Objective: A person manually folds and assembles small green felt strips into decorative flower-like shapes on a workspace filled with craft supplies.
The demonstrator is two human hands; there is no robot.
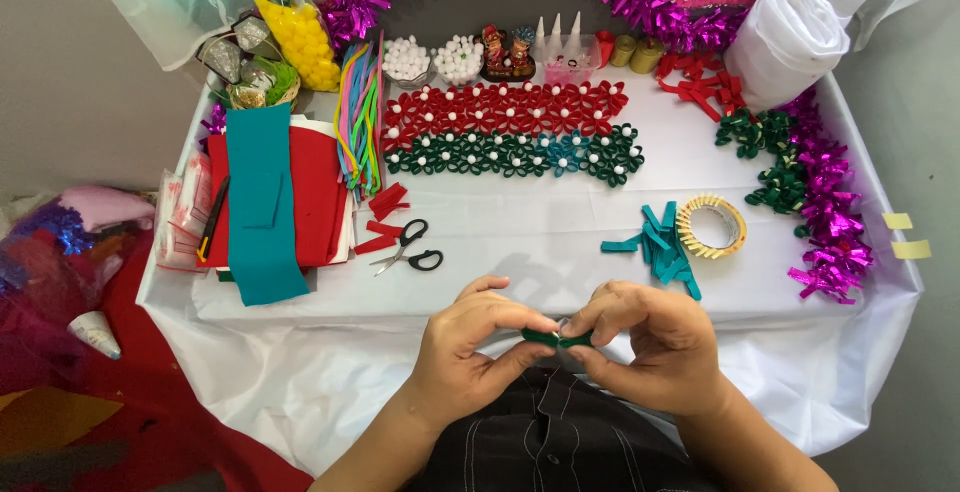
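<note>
We pinch a small dark green felt strip [553, 337] between both grips: left hand [470, 347] on its left end, right hand [645, 342] on its right, long axis crosswise, apparently folded, above the worktop [520, 242] edge.

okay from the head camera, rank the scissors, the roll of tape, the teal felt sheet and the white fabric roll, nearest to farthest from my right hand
From the right hand:
1. Roll of tape, just beyond the hand, slightly to its right.
2. Scissors, across to the left, near table centre.
3. Teal felt sheet, farther left on the red felt.
4. White fabric roll, at the far right corner; close to the felt sheet in distance, so that order is loose.
</note>
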